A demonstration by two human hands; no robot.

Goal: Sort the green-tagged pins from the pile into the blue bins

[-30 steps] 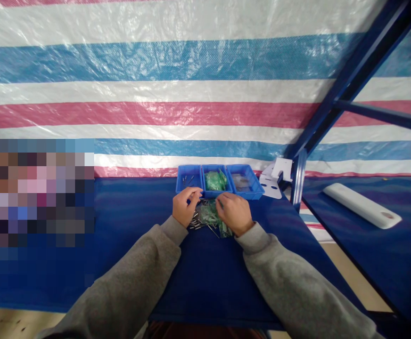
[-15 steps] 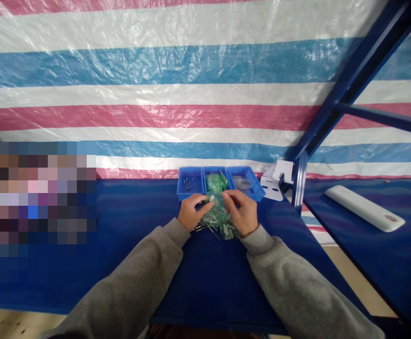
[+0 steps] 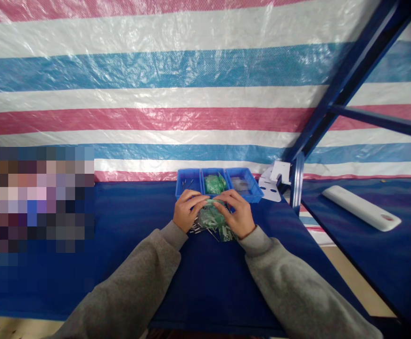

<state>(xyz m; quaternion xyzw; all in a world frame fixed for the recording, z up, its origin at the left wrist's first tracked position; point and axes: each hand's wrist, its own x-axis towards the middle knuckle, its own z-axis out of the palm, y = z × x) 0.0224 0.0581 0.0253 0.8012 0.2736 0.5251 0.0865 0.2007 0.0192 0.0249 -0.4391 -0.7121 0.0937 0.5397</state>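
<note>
My left hand (image 3: 187, 211) and my right hand (image 3: 238, 214) meet over a translucent green plastic bag (image 3: 210, 219). Thumbs and fingertips of both pinch its top edge, one hand on each side. The bag's lower part rests on the blue table. Thin metal rods (image 3: 212, 233) lie loose under and beside it; whether some are inside the bag I cannot tell. Just beyond my fingers stand three joined blue bins (image 3: 256, 198). The left one holds a few thin metal pieces (image 3: 187, 184), the middle a green plastic bag bundle (image 3: 214, 184), the right some clear plastic bags (image 3: 240, 184).
White cut-out card pieces (image 3: 271, 189) lean by a blue metal post (image 3: 297, 183) right of the bins. A long white plastic object (image 3: 361, 207) lies on the neighbouring table, across a gap. Striped sheeting (image 3: 191, 96) hangs behind. The left side is pixelated.
Both hands have drawn closer together along the bag's top edge, their fingers now reaching over it. The camera view has shifted slightly.
</note>
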